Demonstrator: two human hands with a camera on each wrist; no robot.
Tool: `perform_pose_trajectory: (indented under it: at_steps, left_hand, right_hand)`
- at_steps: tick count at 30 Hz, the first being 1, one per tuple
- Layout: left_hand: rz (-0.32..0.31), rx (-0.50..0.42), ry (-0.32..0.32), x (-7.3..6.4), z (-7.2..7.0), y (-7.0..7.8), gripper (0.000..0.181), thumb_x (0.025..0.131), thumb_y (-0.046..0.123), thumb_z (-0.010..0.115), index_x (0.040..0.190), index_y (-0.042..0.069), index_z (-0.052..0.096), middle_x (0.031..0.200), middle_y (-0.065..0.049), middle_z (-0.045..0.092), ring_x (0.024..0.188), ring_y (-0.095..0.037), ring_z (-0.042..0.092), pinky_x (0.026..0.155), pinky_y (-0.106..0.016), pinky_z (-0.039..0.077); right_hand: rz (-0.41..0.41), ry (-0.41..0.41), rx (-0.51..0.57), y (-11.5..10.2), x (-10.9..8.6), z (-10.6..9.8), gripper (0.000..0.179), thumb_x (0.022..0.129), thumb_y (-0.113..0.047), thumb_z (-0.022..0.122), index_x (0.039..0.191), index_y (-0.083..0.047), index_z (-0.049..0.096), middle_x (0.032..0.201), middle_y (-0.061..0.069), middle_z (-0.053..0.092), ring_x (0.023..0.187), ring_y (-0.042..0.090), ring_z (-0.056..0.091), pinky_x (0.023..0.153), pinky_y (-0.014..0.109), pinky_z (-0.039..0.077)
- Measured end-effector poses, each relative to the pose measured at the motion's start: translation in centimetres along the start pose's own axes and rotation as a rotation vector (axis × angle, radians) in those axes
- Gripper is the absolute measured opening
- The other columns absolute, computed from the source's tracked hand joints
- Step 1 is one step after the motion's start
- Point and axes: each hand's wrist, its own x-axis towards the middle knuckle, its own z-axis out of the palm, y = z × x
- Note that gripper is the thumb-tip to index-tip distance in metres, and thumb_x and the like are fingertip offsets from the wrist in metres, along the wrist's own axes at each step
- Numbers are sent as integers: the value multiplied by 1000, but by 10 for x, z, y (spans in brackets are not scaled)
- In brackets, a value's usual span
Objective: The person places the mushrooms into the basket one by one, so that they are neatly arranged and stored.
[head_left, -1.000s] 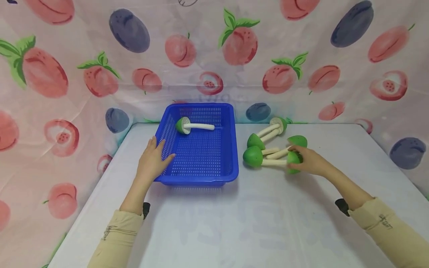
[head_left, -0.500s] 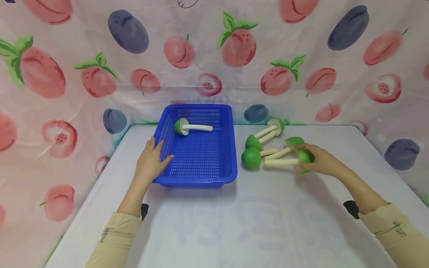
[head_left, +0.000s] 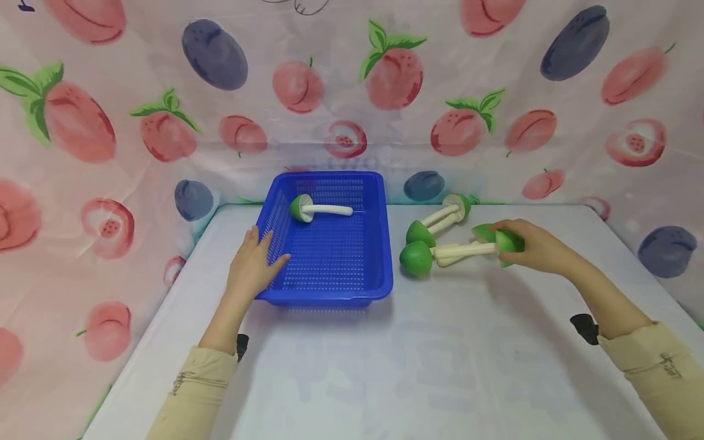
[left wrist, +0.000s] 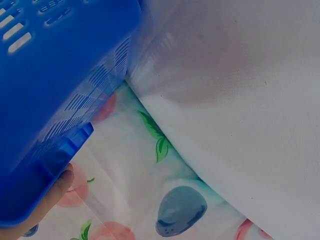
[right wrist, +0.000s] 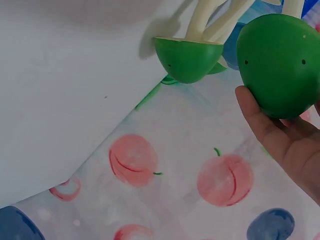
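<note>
My left hand (head_left: 250, 263) rests on the left rim of a blue plastic basket (head_left: 384, 244), thumb spread over the inside. In the left wrist view a finger (left wrist: 62, 185) lies along the basket rim (left wrist: 75, 145). Inside the basket lies one toy mushroom (head_left: 324, 209) with a green cap and white stem. My right hand (head_left: 539, 247) grips another mushroom (head_left: 508, 244) by its green cap, its pale stem pointing left over the pile. The right wrist view shows that cap (right wrist: 280, 65) between fingers and thumb, close to a lying mushroom's cap (right wrist: 189, 60).
Right of the basket, several more toy mushrooms lie in a loose pile, including a near-left one (head_left: 416, 258) and a far one (head_left: 456, 208). The white table (head_left: 418, 366) meets a fruit-printed cloth (head_left: 341, 79) at the back and left.
My right hand has drawn the gripped mushroom to the right and slightly up from the front of the pile. The left hand has stayed on the basket rim.
</note>
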Motion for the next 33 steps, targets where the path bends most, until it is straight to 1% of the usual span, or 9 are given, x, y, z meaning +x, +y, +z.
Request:
perform_pose_trajectory:
  at_steps: [6, 10, 12, 16, 22, 25, 27, 31, 33]
  left_hand:
    - [-2, 4, 7, -1, -2, -1, 71, 92, 38, 56, 142, -7, 34, 149, -35, 19, 142, -46, 14, 111, -60, 21]
    - [10, -1, 22, 3, -4, 0, 71, 92, 38, 56, 142, -7, 34, 149, -35, 19, 141, -46, 15, 111, -60, 22]
    - [9, 0, 27, 4, -4, 0, 71, 92, 38, 57, 142, -6, 34, 149, -35, 19, 142, -46, 15, 111, -60, 23]
    - [1, 3, 12, 6, -4, 2, 71, 92, 38, 56, 143, -6, 33, 150, -34, 18, 142, -46, 14, 111, -60, 22]
    - [15, -4, 17, 9, -3, 4, 70, 92, 38, 56, 142, -7, 34, 150, -34, 18, 142, -45, 14, 113, -58, 20]
    - [12, 4, 15, 9, -2, 3, 70, 92, 37, 56, 142, -7, 34, 150, -34, 18, 142, -46, 14, 112, -58, 21]
    - [9, 10, 11, 7, -2, 2, 69, 92, 37, 56, 142, -7, 34, 150, -34, 19, 141, -46, 15, 112, -59, 22]
    - [1, 8, 6, 3, 0, 1, 69, 92, 36, 56, 141, -7, 34, 149, -35, 19, 141, -47, 16, 111, -60, 23]
    - [-2, 2, 3, 1, 1, 1, 69, 92, 36, 56, 142, -7, 34, 149, -35, 19, 141, -47, 15, 111, -59, 23]
  right_hand:
    - [-53, 42, 1, -9, 10, -1, 43, 78, -4, 70, 119, 1, 57, 110, 22, 58, 89, 24, 49, 71, 29, 42]
    - [-59, 66, -3, -18, 20, -7, 45, 79, -5, 71, 121, 1, 56, 113, 23, 58, 88, 24, 50, 70, 30, 43]
    - [-46, 59, 8, -24, 25, -11, 47, 80, -6, 70, 123, 2, 54, 116, 24, 56, 89, 26, 50, 71, 33, 45]
    - [-18, 24, 43, -35, 36, -15, 49, 82, -9, 69, 127, 2, 51, 122, 25, 52, 96, 30, 49, 77, 40, 45]
    - [-25, 5, 87, -50, 54, -19, 48, 84, -8, 67, 128, 2, 51, 129, 27, 50, 104, 34, 48, 85, 47, 44]
    - [-24, 1, 84, -59, 61, -18, 49, 84, -9, 67, 128, 2, 50, 129, 25, 51, 106, 35, 49, 89, 50, 45]
    - [-30, 0, 76, -65, 66, -17, 49, 84, -10, 67, 129, 1, 50, 129, 24, 52, 107, 34, 50, 91, 50, 45]
    - [-67, -9, 49, -78, 75, -15, 48, 84, -12, 68, 128, -1, 52, 123, 22, 56, 100, 32, 51, 85, 46, 45]
    - [-65, -25, 40, -85, 81, -14, 48, 84, -14, 68, 128, -4, 52, 121, 19, 57, 98, 30, 51, 85, 45, 45]
